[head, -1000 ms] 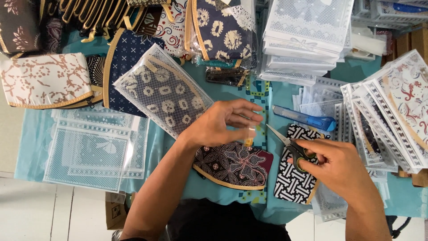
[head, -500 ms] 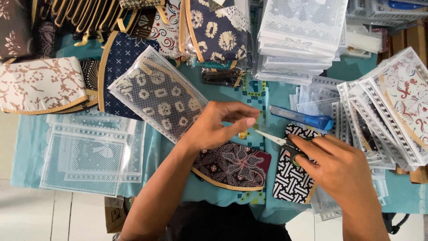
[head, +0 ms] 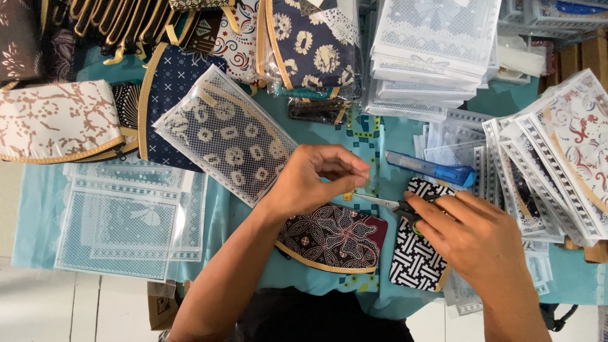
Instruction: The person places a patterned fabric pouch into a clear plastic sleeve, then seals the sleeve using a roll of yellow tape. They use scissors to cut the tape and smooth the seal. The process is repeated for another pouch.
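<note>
A craft packing workshop: patterned fabric pouches (head: 57,120) and stacked lace-print sleeves (head: 430,50) crowd the tabletop (head: 221,215) beyond the hands.

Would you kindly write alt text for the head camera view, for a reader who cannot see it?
Seen from above, a person's right hand holds small scissors pointed toward the pinched fingertips of the left hand, above a dark floral pouch on a teal tablecloth. Around them lie patterned pouches, a blue box cutter and stacks of clear lace-print bags.

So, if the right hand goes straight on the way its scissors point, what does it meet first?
Probably the left hand: the scissors in the right hand aim at its pinched fingertips, though the height is unclear.
</note>
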